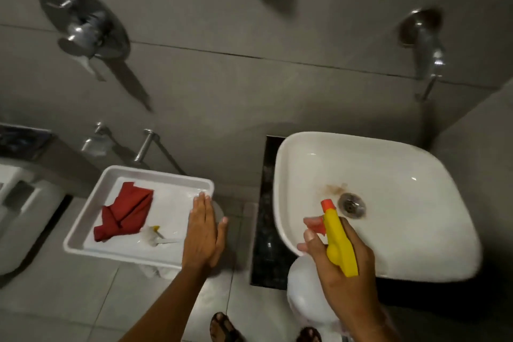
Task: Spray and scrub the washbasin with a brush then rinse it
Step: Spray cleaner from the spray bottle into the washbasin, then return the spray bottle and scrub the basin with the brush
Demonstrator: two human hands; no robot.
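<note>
A white washbasin (pixel 388 175) stands at the right, with a brownish stain (pixel 334 189) beside its metal drain (pixel 352 204). My right hand (pixel 344 266) grips a spray bottle (pixel 337 239) with a yellow head and orange nozzle, held over the basin's near-left rim and pointing toward the drain. Its white body (pixel 305 286) hangs below my hand. My left hand (pixel 204 230) is flat with fingers straight, at the right edge of a white tray (pixel 83 228). A white brush (pixel 155 236) lies in the tray, near my left hand.
A red cloth (pixel 125 211) lies in the tray. A wall tap (pixel 429 55) hangs above the basin. A round shower mixer (pixel 83 22) and a towel bar (pixel 145 144) are on the grey wall. A toilet (pixel 19 208) is at far left. My sandalled feet (pixel 224 327) are below.
</note>
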